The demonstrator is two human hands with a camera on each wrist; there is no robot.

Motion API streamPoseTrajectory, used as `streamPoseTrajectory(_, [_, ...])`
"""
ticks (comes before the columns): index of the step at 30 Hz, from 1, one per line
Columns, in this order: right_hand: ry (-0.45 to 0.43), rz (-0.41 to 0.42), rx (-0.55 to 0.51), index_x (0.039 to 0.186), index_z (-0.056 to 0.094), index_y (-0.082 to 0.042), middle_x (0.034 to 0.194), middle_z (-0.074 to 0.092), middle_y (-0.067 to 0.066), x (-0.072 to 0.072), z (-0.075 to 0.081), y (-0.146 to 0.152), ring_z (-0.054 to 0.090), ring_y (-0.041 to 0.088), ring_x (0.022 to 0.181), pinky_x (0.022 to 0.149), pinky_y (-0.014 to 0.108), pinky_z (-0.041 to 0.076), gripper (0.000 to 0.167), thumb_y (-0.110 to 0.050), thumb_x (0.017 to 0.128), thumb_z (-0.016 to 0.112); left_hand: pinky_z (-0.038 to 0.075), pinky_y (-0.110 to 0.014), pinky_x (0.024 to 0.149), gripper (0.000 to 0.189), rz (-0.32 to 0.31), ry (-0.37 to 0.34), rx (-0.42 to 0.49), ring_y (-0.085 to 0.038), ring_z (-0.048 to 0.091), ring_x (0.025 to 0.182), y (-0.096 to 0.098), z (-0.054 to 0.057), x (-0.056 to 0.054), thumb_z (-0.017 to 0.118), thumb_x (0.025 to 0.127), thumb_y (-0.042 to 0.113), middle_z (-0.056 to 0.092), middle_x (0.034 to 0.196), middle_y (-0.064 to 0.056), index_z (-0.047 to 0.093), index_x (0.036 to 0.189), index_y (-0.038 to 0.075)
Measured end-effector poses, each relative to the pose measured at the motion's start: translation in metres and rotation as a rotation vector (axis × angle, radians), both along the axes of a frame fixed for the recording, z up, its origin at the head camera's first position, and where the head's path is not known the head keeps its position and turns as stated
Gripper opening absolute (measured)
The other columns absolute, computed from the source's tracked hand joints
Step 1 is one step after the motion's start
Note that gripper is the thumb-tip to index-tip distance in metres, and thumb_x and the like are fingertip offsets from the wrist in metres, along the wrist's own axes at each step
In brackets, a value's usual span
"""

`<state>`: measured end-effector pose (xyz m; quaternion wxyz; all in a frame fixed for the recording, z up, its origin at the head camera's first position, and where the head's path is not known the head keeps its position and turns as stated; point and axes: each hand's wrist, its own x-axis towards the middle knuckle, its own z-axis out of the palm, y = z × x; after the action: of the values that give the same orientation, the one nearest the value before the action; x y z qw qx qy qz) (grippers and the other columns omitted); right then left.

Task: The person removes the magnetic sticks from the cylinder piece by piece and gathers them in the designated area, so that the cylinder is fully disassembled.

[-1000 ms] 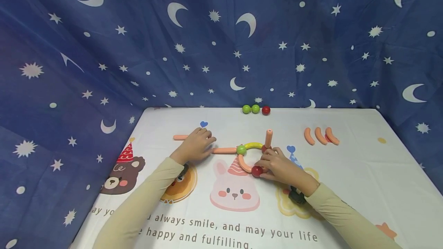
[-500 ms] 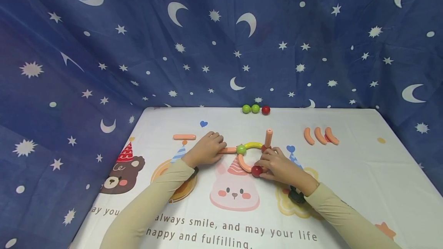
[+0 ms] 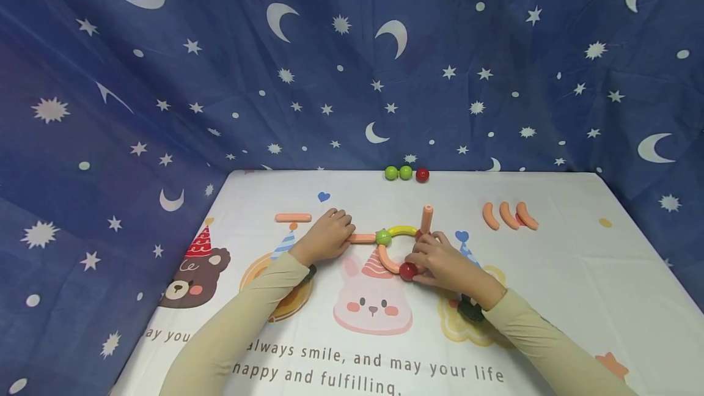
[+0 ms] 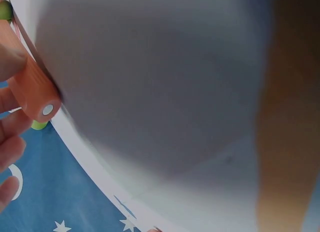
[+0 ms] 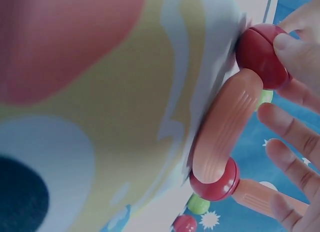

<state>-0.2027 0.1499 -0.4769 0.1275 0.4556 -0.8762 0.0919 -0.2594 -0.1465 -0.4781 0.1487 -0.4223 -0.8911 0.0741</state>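
Observation:
Thumb and fingers of my left hand (image 3: 327,237) pinch the free end of a straight orange stick (image 3: 363,238), a magnetic-looking toy rod with a silvery dot on its end (image 4: 48,110). Its other end meets a green ball (image 3: 383,237). From that ball, a yellow curved rod (image 3: 403,230) and an orange curved rod (image 3: 388,260) form a ring on the table. My right hand (image 3: 448,264) pinches the ring's front red ball (image 3: 408,271). An orange curved rod (image 5: 227,127) links it to another red ball (image 5: 216,181), from which an orange stick (image 3: 426,220) stands up.
Two green balls (image 3: 406,173) and a red ball (image 3: 422,175) sit at the table's back edge. A loose orange stick (image 3: 293,217) lies behind my left hand. Three orange curved rods (image 3: 508,216) lie at the right. A starry blue curtain (image 3: 352,78) hangs behind.
My left hand has moved right, away from the loose orange stick, and now pinches the stick joined to the green ball. My right hand stays on the red ball.

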Motion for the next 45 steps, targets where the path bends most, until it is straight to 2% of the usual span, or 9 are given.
streamPoseTrajectory(5, [0.035, -0.014, -0.036, 0.095, 0.071, -0.016, 0.090, 0.068, -0.001, -0.003, 0.004, 0.005, 0.056, 0.019, 0.093, 0.084, 0.044, 0.043, 0.034, -0.033, 0.068, 0.082, 0.043, -0.037, 0.085, 0.012, -0.006, -0.017, 0.027, -0.022, 0.054, 0.083, 0.001, 0.001, 0.001, 0.064, 0.083, 0.023, 0.060, 0.084, -0.004, 0.065, 0.086, 0.011])
streamPoseTrajectory(8, [0.053, -0.036, -0.073, 0.095, 0.071, -0.013, 0.094, 0.068, 0.003, -0.007, 0.008, 0.012, 0.057, 0.022, 0.094, 0.084, 0.047, 0.043, 0.036, -0.032, 0.066, 0.083, 0.043, -0.037, 0.087, 0.014, 0.020, -0.032, 0.004, -0.021, 0.055, 0.086, 0.001, 0.003, 0.002, 0.063, 0.084, 0.025, 0.061, 0.086, -0.003, 0.065, 0.088, 0.012])
streamPoseTrajectory(12, [0.038, -0.079, -0.090, 0.096, 0.071, -0.011, 0.096, 0.069, 0.005, -0.014, 0.012, 0.023, 0.057, 0.025, 0.096, 0.085, 0.049, 0.041, 0.036, -0.027, 0.067, 0.083, 0.044, -0.037, 0.089, 0.017, 0.054, -0.071, -0.006, -0.020, 0.055, 0.088, 0.004, 0.003, 0.001, 0.060, 0.087, 0.029, 0.061, 0.088, -0.001, 0.066, 0.092, 0.014])
streamPoseTrajectory(15, [0.028, -0.115, -0.082, 0.097, 0.071, -0.011, 0.095, 0.068, 0.005, -0.018, 0.013, 0.030, 0.057, 0.025, 0.097, 0.085, 0.049, 0.041, 0.035, -0.024, 0.067, 0.084, 0.044, -0.036, 0.088, 0.020, 0.048, -0.062, 0.016, -0.019, 0.055, 0.088, 0.012, 0.005, 0.000, 0.057, 0.090, 0.032, 0.061, 0.088, -0.001, 0.064, 0.095, 0.014])
streamPoseTrajectory(25, [0.033, -0.188, -0.067, 0.094, 0.071, -0.010, 0.089, 0.066, 0.004, -0.031, 0.006, 0.035, 0.056, 0.024, 0.093, 0.084, 0.050, 0.038, 0.031, -0.026, 0.070, 0.081, 0.042, -0.034, 0.094, 0.032, -0.014, 0.085, -0.018, -0.018, 0.056, 0.098, 0.071, 0.050, -0.001, 0.055, 0.090, 0.040, 0.063, 0.101, -0.001, 0.060, 0.111, 0.016])
streamPoseTrajectory(29, [0.046, -0.204, -0.076, 0.092, 0.071, -0.011, 0.088, 0.067, 0.003, -0.037, 0.001, 0.035, 0.056, 0.024, 0.091, 0.081, 0.048, 0.038, 0.029, -0.028, 0.070, 0.081, 0.042, -0.034, 0.095, 0.034, -0.044, 0.117, -0.020, -0.018, 0.057, 0.101, 0.096, 0.063, -0.002, 0.052, 0.092, 0.040, 0.063, 0.102, -0.001, 0.057, 0.116, 0.017])
streamPoseTrajectory(36, [0.044, -0.219, -0.054, 0.093, 0.071, -0.010, 0.090, 0.068, 0.004, -0.044, -0.005, 0.035, 0.055, 0.025, 0.091, 0.080, 0.046, 0.037, 0.031, -0.032, 0.071, 0.080, 0.043, -0.032, 0.091, 0.028, -0.090, 0.147, 0.011, -0.017, 0.058, 0.097, 0.121, 0.070, -0.006, 0.053, 0.093, 0.037, 0.062, 0.101, 0.000, 0.057, 0.116, 0.021])
streamPoseTrajectory(41, [0.037, -0.236, -0.026, 0.093, 0.070, -0.009, 0.092, 0.067, 0.005, -0.045, -0.006, 0.035, 0.055, 0.025, 0.092, 0.084, 0.048, 0.037, 0.032, -0.031, 0.072, 0.079, 0.044, -0.030, 0.084, 0.015, -0.130, 0.190, 0.047, -0.016, 0.058, 0.090, 0.128, 0.071, -0.007, 0.053, 0.092, 0.026, 0.061, 0.093, 0.001, 0.058, 0.106, 0.023])
streamPoseTrajectory(45, [0.046, -0.240, -0.019, 0.092, 0.070, -0.009, 0.091, 0.066, 0.005, -0.044, -0.004, 0.033, 0.055, 0.025, 0.092, 0.085, 0.049, 0.039, 0.032, -0.032, 0.072, 0.079, 0.043, -0.030, 0.086, 0.013, -0.116, 0.167, 0.021, -0.016, 0.057, 0.092, 0.128, 0.073, -0.005, 0.056, 0.091, 0.024, 0.061, 0.094, 0.002, 0.057, 0.104, 0.023])
